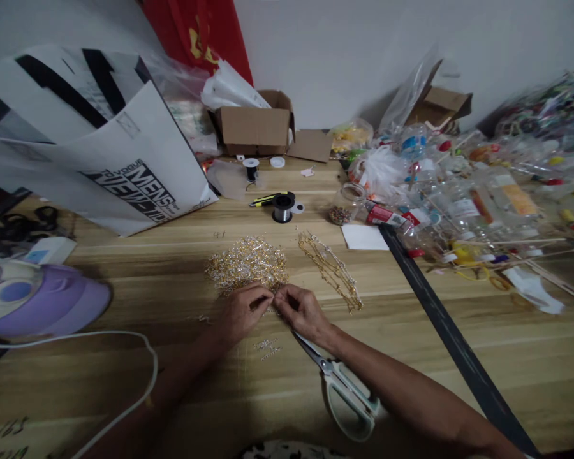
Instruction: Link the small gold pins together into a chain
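My left hand (245,311) and my right hand (302,312) meet fingertip to fingertip at the near edge of a heap of gold and silver chain pieces (247,262). Both are closed in a pinch; whatever sits between the fingers is too small to name. Several beaded chains (332,271) lie stretched out right of the heap. Below my hands is a small cluster of silver chain bits (266,348). Scissors with pale handles (347,398) rest under my right wrist, their blade tips hidden by the hand.
Beyond the heap stand a wire spool (283,209), a utility knife (264,200) and a jar of beads (347,207). A large white bag (138,153) stands at left, above a purple object (62,299). Plastic bottles (469,204) crowd the right, beside a dark strip (440,325).
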Available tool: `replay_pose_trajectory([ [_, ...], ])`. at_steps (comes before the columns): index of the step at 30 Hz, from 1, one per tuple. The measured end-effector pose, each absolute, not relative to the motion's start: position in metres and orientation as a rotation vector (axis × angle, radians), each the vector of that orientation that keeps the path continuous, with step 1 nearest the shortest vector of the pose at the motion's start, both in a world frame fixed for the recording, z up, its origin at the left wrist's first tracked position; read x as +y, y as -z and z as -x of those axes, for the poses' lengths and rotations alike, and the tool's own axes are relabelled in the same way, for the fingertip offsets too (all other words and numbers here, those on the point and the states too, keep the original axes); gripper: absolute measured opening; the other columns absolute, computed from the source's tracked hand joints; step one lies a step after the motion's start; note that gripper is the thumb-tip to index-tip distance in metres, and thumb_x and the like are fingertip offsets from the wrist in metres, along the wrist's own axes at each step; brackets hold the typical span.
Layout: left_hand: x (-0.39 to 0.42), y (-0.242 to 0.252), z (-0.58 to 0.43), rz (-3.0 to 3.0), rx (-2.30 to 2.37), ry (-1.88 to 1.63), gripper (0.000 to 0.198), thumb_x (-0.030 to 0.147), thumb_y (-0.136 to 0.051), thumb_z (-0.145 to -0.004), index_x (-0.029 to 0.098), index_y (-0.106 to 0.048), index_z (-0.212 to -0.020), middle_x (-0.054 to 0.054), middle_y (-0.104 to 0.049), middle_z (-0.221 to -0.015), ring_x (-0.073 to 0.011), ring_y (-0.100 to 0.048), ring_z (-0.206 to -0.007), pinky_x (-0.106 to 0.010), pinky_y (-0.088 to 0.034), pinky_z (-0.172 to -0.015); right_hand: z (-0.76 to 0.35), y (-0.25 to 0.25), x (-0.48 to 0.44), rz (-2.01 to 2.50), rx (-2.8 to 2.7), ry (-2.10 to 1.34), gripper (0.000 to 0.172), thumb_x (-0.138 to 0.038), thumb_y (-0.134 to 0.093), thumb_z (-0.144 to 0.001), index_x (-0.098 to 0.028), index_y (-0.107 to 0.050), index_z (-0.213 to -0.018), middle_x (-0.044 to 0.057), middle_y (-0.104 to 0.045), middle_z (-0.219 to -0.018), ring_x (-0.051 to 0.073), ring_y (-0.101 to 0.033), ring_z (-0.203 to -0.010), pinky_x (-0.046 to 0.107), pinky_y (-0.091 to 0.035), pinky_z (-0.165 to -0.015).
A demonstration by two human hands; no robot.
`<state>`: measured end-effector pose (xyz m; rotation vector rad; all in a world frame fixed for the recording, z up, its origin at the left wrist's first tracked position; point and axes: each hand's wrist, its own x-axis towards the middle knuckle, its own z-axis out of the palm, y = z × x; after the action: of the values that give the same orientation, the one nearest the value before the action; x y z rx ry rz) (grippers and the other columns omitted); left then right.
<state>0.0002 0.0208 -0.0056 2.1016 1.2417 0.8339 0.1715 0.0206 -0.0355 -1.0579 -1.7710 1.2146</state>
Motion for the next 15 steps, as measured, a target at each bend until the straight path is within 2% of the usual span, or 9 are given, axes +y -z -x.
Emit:
replay_pose_trajectory([
  [15, 0.0191, 0.0079, 0.0002, -2.214, 1.238, -0.827, 0.015, 0.016, -0.051, -0.084, 0.017, -0.065, -0.079, -0.005, -0.069, -0.078, -0.0136, -0.062, -0.073, -0.023, -0.049, -0.070, -0.1723, 0.0374, 0.0218, 1.074, -1.769, -1.195, 0.015, -0.025, -0.050, -0.085, -0.015, -0.055, -0.074, -0.002, -0.048, -0.063, 0.010, -0.043, -0.059, 0.021, -0.034, -0.055],
])
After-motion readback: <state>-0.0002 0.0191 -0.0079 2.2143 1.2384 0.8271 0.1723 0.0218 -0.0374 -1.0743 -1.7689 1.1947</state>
